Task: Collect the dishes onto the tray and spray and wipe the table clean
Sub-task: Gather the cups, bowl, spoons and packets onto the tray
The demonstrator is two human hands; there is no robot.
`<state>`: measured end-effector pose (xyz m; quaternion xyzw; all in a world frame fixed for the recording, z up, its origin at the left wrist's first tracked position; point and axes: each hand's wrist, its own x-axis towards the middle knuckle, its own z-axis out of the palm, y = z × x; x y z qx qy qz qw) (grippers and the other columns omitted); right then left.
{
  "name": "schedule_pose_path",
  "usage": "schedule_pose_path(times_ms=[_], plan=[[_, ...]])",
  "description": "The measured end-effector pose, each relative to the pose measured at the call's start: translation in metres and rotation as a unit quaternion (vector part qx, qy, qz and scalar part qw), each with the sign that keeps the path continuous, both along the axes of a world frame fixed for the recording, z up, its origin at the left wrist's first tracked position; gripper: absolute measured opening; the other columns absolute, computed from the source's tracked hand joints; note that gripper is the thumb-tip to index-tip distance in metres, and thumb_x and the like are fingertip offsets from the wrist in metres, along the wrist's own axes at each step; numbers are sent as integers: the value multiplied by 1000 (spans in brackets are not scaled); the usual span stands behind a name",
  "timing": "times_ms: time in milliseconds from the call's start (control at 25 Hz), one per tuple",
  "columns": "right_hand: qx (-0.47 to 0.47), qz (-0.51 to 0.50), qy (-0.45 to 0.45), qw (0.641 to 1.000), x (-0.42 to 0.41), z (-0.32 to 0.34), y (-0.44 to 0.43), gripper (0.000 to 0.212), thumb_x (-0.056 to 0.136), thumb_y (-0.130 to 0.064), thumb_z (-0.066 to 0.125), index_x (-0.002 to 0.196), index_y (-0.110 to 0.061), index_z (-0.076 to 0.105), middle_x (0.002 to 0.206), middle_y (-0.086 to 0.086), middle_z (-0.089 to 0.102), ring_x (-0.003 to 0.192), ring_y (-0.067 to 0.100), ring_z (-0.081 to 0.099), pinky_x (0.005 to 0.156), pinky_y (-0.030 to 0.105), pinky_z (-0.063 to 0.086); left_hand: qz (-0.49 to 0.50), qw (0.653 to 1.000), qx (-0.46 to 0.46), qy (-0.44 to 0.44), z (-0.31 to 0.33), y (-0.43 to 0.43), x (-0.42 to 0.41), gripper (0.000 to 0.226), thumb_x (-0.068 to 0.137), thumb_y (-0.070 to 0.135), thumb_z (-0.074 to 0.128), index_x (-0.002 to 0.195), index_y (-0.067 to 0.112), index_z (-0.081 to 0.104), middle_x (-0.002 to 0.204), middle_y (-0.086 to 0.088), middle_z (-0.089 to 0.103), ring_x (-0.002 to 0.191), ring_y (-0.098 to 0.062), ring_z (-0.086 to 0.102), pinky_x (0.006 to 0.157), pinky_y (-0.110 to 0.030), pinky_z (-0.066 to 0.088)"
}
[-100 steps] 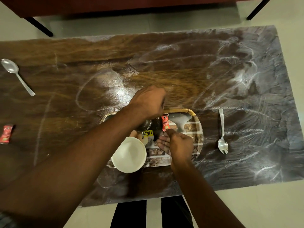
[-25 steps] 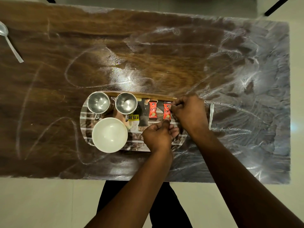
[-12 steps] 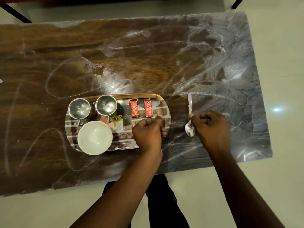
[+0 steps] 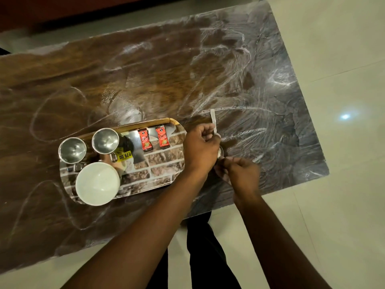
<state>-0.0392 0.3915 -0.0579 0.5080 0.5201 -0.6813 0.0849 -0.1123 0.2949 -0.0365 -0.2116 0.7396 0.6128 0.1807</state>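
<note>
1. The spoon [image 4: 213, 119] is found over the worktop [image 4: 187, 80], just beside the right end of the tray [image 4: 158, 180]; its handle is pointed away from the person and its bowl is turned toward them; whether it is lifted clear of the surface cannot be told.
2. The handle is enclosed by the left hand [image 4: 201, 147]; the grip is curled round the shaft, and the handle's end is left projecting past the knuckles.
3. The bowl end is met by the right hand [image 4: 242, 174]; its grip is drawn together, the fingertips [image 4: 224, 161] pinching the bowl's edge; part of that contact is hidden by the left hand.
4. On the tray's far left, a left steel cup [image 4: 72, 150] and a right steel cup [image 4: 105, 140] are set side by side, mouths up; a white bowl [image 4: 97, 183] is placed just in front of them at the near left corner.
5. A first red sachet [image 4: 144, 140] and a second red sachet [image 4: 161, 137] are laid side by side near the tray's far rim, right of the cups; a yellow price sticker [image 4: 124, 156] is seen between the cups and the sachets.
6. The worktop is marked by white smears and swirls, heaviest on its right half; pale floor tiles [image 4: 343, 59] are seen beyond its right edge.
</note>
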Motion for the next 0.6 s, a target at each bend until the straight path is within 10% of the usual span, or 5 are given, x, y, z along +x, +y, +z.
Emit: schedule_pose_path(times_ms=[320,600], plan=[[-13,13,2,1000,-7,-1,1,15,93,7,72,107,12,70,101,33,75,82,30,78,70,28,65,96,995,30,-26,-9,-19,4,36,98,19,74,132,8,72,122,-7,79,114,-18,75,106,-44,60],[112,313,56,942,-34,32,-8,4,94,-7,77,96,-10,79,78,10,79,68,15,76,64,24,62,270,960,77,-7,-4,-73,28,19,101,14,72,94,-3,78,79,-19,75,66,-23,71,71,-39,65]])
